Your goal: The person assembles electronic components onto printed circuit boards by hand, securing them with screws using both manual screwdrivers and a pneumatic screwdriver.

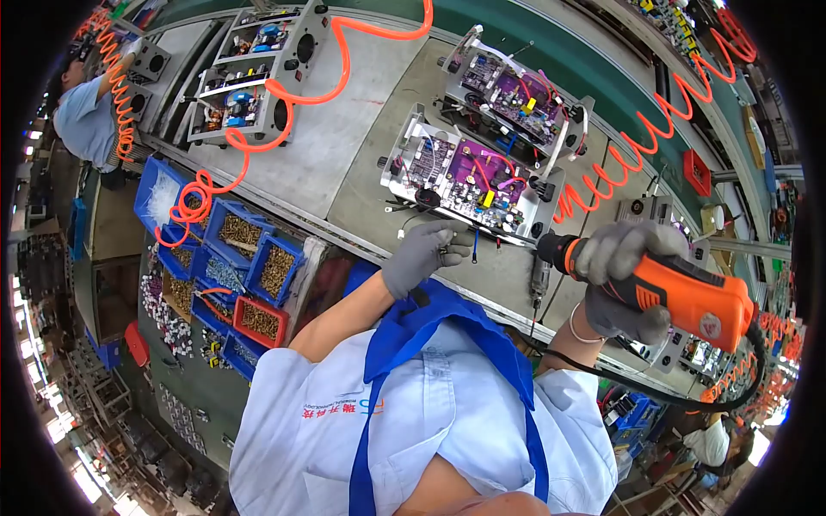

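Head camera: from where I stand, everything centres on the near chassis (469,179), an open silvery frame carrying purple circuit boards with red and violet wires, lying on the worktable (366,129) right in front of the worker. Just beside its right end is an orange power drill (693,303), the black chuck pointed toward the chassis's corner; whether the tip touches anything I can't tell. The right hand (621,254), in a grey glove, is wrapped round the drill, fingers bent over its body. The left hand (423,258), gloved the same, is close to the chassis's front edge with its fingers curled inward; I can't make out whether something small is pinched there. A black cord (619,377) loops from the drill's rear and comes back on the worker's side of the chassis.

Right behind the near chassis is a second chassis (514,103) of much the same make. Well off to its left stand grey metal housings (297,86), an orange coiled hose (344,69) hanging across them. Left of the chassis and nearer the worker sit blue bins (297,249) of brass-coloured parts and a red bin (238,316). Farthest left, a co-worker (84,120) in pale blue reaches toward other housings.
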